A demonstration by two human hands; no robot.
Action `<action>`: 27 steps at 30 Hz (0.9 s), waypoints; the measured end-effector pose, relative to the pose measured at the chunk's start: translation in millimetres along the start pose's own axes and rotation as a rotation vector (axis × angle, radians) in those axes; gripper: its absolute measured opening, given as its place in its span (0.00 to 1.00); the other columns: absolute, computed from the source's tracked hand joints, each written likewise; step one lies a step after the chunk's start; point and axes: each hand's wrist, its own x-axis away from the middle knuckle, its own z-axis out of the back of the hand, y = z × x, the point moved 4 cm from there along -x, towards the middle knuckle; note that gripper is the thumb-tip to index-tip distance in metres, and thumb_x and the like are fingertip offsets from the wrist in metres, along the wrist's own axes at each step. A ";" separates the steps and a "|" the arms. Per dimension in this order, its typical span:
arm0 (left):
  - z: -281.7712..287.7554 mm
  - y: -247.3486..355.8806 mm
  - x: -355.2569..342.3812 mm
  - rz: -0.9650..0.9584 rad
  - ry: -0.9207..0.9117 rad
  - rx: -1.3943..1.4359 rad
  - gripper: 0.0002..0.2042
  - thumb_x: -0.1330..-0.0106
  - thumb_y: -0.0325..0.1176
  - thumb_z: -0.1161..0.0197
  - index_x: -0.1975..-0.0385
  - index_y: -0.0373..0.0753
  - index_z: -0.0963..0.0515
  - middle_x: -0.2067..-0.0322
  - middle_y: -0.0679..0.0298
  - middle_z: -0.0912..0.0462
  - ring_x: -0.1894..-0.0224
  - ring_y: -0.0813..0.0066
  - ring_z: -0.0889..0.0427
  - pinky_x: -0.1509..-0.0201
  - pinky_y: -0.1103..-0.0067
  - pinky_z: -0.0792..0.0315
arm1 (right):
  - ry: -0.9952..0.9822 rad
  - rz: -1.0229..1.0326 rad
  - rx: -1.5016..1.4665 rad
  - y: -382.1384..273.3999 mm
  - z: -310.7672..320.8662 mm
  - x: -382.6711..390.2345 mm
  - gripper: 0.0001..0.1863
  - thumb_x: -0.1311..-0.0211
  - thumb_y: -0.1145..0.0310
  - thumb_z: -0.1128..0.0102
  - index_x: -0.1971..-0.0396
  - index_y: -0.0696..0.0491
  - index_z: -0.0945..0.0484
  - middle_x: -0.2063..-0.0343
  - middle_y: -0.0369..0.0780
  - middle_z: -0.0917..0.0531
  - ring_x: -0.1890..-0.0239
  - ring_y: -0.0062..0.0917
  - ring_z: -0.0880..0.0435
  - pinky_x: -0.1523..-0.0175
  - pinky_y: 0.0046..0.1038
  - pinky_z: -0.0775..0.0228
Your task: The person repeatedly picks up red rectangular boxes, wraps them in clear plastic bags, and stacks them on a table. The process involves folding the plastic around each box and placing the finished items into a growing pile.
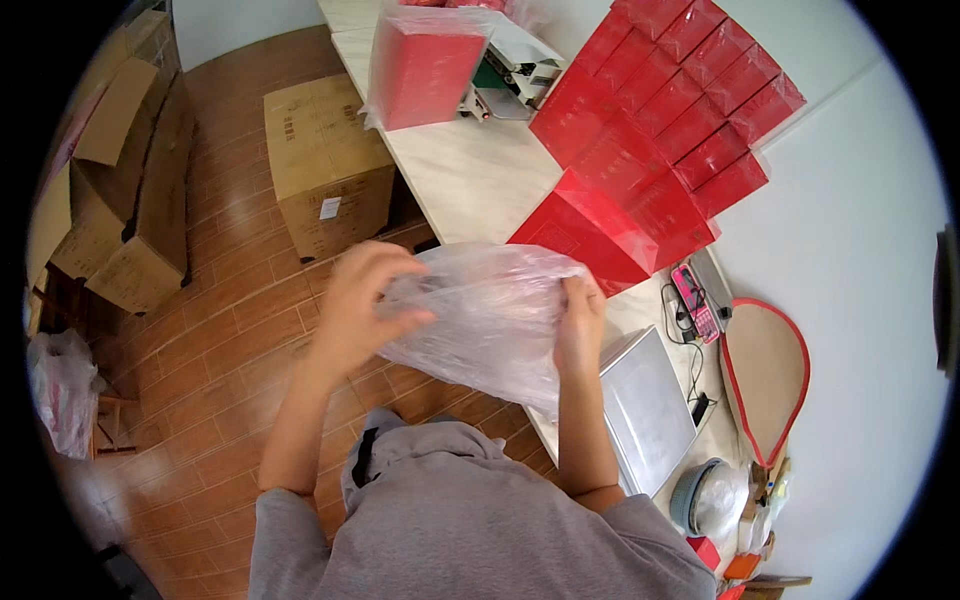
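A clear, crinkled plastic bag [480,320] is held up in front of my torso. My right hand [580,320] grips its right side, thumb and fingers closed on the plastic. My left hand [365,300] is at the bag's left end, thumb and fingers curved and apart, beside or against the plastic. Behind the bag on the long worktop [475,175] is a large red box [560,235] in clear wrap, next to several stacked red boxes [675,95].
Cardboard cartons [325,160] stand on the tiled floor [220,410], more [120,200] at left. The worktop also holds a small machine [500,85], a wrapped red box [425,75], a silver flat device [645,410], phone-like pink object [692,298], cables and a round container [715,500].
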 end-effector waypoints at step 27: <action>-64.1 -56.7 -51.7 0.699 -0.385 0.800 0.15 0.30 0.44 0.53 0.64 0.38 0.25 0.80 0.67 0.22 0.87 0.87 0.39 0.85 0.87 0.46 | -0.456 -0.103 0.100 -11.3 29.6 -63.1 0.14 0.38 0.58 0.44 0.69 0.55 0.21 0.74 0.36 0.20 0.71 0.16 0.23 0.64 0.23 0.30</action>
